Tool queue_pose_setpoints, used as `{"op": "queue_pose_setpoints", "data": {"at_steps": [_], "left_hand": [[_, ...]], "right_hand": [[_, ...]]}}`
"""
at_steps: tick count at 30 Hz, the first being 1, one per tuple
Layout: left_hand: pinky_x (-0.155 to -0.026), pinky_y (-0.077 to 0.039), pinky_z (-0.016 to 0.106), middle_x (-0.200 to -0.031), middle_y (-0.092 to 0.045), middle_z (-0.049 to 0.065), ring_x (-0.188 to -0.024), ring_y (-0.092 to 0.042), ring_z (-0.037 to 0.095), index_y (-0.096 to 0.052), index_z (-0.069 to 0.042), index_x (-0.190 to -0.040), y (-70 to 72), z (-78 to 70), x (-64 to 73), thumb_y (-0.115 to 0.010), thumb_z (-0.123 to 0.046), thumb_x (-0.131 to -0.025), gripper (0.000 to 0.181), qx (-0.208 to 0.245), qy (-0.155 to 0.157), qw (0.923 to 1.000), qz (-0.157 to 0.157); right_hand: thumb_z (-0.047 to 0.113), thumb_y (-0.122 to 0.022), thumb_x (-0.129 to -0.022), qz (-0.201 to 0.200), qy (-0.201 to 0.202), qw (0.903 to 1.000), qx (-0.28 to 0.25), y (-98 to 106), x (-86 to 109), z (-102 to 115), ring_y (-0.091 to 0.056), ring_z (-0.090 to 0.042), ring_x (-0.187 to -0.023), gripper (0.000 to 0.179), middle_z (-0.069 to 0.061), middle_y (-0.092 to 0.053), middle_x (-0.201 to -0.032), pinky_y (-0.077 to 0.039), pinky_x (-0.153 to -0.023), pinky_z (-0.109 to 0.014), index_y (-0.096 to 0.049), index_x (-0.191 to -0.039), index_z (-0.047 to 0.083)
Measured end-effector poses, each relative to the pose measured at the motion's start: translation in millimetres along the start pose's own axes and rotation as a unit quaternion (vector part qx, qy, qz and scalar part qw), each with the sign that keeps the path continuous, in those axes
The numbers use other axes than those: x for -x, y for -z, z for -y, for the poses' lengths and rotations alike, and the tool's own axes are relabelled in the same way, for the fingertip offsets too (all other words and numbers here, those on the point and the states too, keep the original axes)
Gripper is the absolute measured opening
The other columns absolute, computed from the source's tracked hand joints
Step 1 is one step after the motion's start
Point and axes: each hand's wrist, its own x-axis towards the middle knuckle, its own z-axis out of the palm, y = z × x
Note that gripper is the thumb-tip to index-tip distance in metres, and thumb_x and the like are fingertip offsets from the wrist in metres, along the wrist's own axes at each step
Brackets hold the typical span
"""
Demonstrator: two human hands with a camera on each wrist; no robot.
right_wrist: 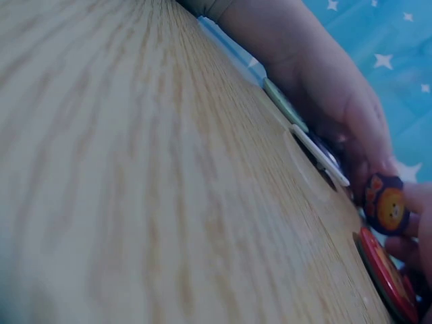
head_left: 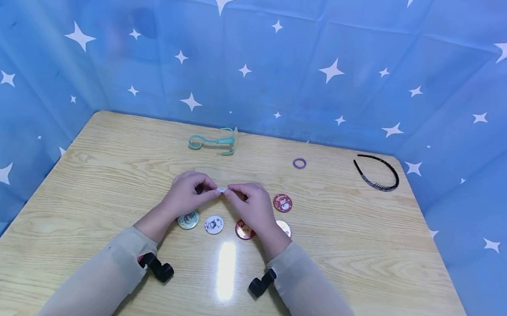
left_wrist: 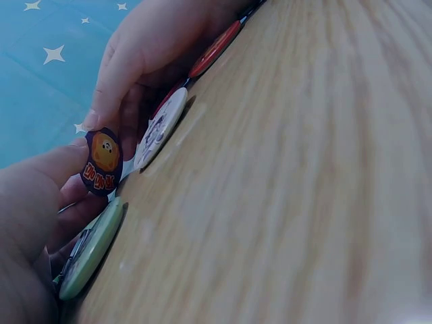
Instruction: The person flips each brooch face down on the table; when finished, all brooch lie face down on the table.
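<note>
Pinching one small dark badge between them, a person's left hand and right hand meet above the middle of a wooden table, thumb and finger of each at opposite edges. The badge is tilted up, its orange cartoon face turned to the near side. Nearer, from left to right, lie a mint-green badge, a white badge and a red badge partly hidden by the right hand. Toward the far side are a purple ring and, farther right, a black headband. The step in hand looks like handling the badge two-handed; the next move seems to call for an even grip and care not to brush the neighbouring badges.
</note>
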Motion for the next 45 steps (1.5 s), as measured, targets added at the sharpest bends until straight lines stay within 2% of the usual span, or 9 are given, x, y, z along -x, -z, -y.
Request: {"op": "queue_pose_setpoints", "data": {"at_steps": [12,19,22,28,33,40,45], "left_hand": [[-0.112,-0.03,0.057,-0.104,-0.077,-0.003,-0.108,-0.061,0.026,-0.079,-0.015,-0.107,-0.2,0.8,-0.9,-0.087,-0.031,-0.091,0.024,-0.001,0.003,1.0,0.008],[-0.104,-0.032,0.054,-0.098,-0.073,-0.003,-0.099,-0.056,0.025,-0.078,-0.015,-0.107,1.0,1.0,-0.5,-0.094,-0.026,-0.085,0.029,-0.011,0.006,0.9998,0.015],[-0.107,-0.031,0.055,-0.101,-0.074,-0.002,-0.104,-0.057,0.026,-0.078,-0.016,-0.108,0.9,0.8,-0.8,-0.094,-0.024,-0.084,0.029,-0.022,0.005,0.9996,0.017],[-0.112,-0.029,0.058,-0.11,-0.076,0.0,-0.12,-0.058,0.03,-0.078,-0.016,-0.11,-1.0,1.0,-0.6,-0.093,-0.022,-0.085,0.03,-0.036,-0.008,0.9991,0.022],[-0.11,-0.029,0.058,-0.112,-0.076,0.0,-0.12,-0.057,0.03,-0.079,-0.017,-0.111,-0.2,-0.3,-0.3,-0.092,-0.022,-0.086,0.028,-0.043,-0.015,0.9987,0.023],[-0.107,-0.032,0.058,-0.107,-0.075,0.001,-0.112,-0.058,0.03,-0.078,-0.014,-0.113,2.1,-4.8,-1.9,-0.087,-0.022,-0.091,0.025,-0.042,-0.022,0.9985,0.028],[-0.104,-0.035,0.059,-0.111,-0.074,0.004,-0.111,-0.059,0.031,-0.076,-0.011,-0.118,-1.1,-8.1,-0.7,-0.086,-0.024,-0.091,0.031,-0.055,-0.031,0.9974,0.035]], "right_hand": [[0.028,-0.081,-0.097,0.015,0.017,0.9994,0.025,2,0.4,3,-0.064,-0.017,-0.106,0.023,0.004,-0.079,-0.111,-0.051,-0.092,-0.038,-0.083,-0.117,0.018],[0.028,-0.084,-0.095,0.029,0.086,0.9912,0.097,-1,-1.2,-2,-0.066,-0.02,-0.11,0.025,0.003,-0.079,-0.115,-0.049,-0.1,-0.04,-0.083,-0.117,0.018],[0.028,-0.084,-0.095,0.032,0.098,0.9868,0.125,-2,-1.9,-3,-0.067,-0.021,-0.112,0.026,0.003,-0.079,-0.117,-0.049,-0.101,-0.041,-0.083,-0.118,0.017],[0.03,-0.084,-0.095,0.038,0.092,0.9847,0.143,-2,-0.9,-2,-0.065,-0.021,-0.115,0.027,0.003,-0.078,-0.119,-0.048,-0.103,-0.043,-0.082,-0.119,0.018],[0.031,-0.08,-0.098,0.04,0.102,0.983,0.147,1,-0.1,1,-0.066,-0.022,-0.116,0.026,0.002,-0.078,-0.119,-0.048,-0.104,-0.042,-0.081,-0.12,0.017],[0.03,-0.079,-0.098,0.018,0.129,0.9721,0.195,8,3.0,8,-0.065,-0.022,-0.119,0.026,-0.001,-0.076,-0.123,-0.043,-0.112,-0.043,-0.08,-0.12,0.016],[0.024,-0.081,-0.095,-0.001,0.16,0.9648,0.209,17,8.2,11,-0.065,-0.026,-0.118,0.024,-0.004,-0.076,-0.121,-0.043,-0.112,-0.046,-0.081,-0.116,0.014]]}}
